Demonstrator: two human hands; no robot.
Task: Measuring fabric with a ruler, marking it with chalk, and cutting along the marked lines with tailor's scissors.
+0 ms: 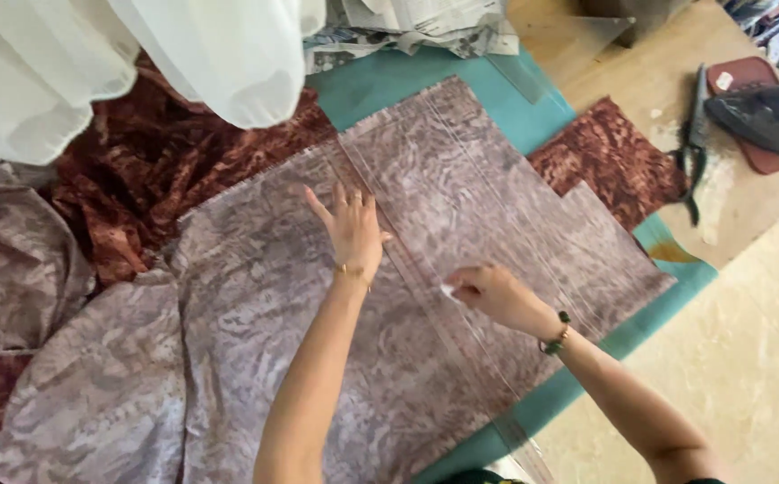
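Pale stone floor fills the lower right of the frame, with a wooden board (pixel 667 81) at the upper right and a teal mat (pixel 407 85) under the work.

At centre right, the right hand (pixel 488 294) is closed in a pinch on a small white chalk (pixel 447 291); most of the chalk is hidden by the fingers, so its shape is hard to make out. The tip touches the grey cloth (pixel 497 206) beside a long clear ruler (pixel 425 287), whose edges are faint against the pattern and whose lower end runs out of the frame. The left hand (pixel 352 229) lies open and flat, fingers spread, pressing ruler and cloth just left of centre.

One grey cloth, mottled and matte, spreads across the middle; its left part is crumpled. Rust-brown velvety fabric (pixel 138 170) bunches at the upper left, and a flat piece of the same (pixel 609 161) shows at the right. Sheer white fabric (pixel 138 54) hangs in at the top left, cut off by the edge. One pair of black scissors (pixel 694 143) lies on the board, near a dark iron (pixel 761 112) on a reddish tray. Each wrist bears one bracelet.
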